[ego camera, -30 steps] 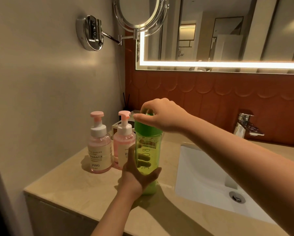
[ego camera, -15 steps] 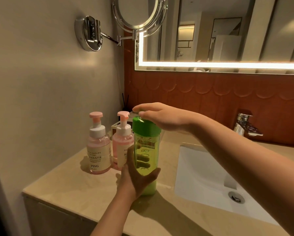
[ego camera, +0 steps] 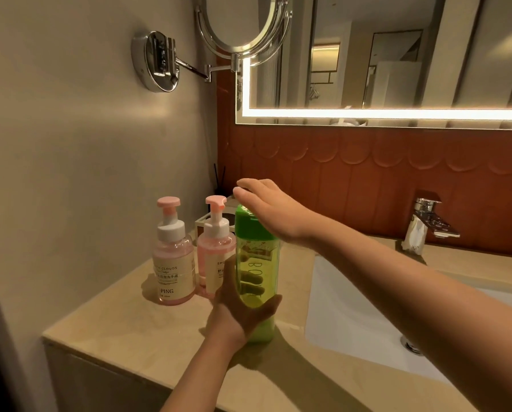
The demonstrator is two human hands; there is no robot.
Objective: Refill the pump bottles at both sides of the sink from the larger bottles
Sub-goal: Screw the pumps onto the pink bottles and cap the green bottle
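Note:
A tall green translucent bottle (ego camera: 256, 272) with a green cap stands upright on the beige counter (ego camera: 130, 325), left of the sink (ego camera: 352, 316). My left hand (ego camera: 239, 310) grips its lower body, fingers wrapped round the far side. Flat on the cap lies my right hand (ego camera: 268, 208), fingers straight and pointing left. Two pink pump bottles stand just left of the green one: the nearer-left pump bottle (ego camera: 174, 263) and a second pump bottle (ego camera: 214, 257) partly hidden behind the green bottle.
A chrome faucet (ego camera: 427, 221) rises behind the sink at right. A swing-arm round mirror (ego camera: 242, 25) juts from the left wall above the bottles. A small white holder (ego camera: 202, 223) and reed sticks (ego camera: 219, 176) sit in the corner. The counter's front edge is close below.
My right hand has gone from pinching the green bottle's cap with curled fingers to lying flat on it with fingers straight. The left hand's grip and the bottle stay put.

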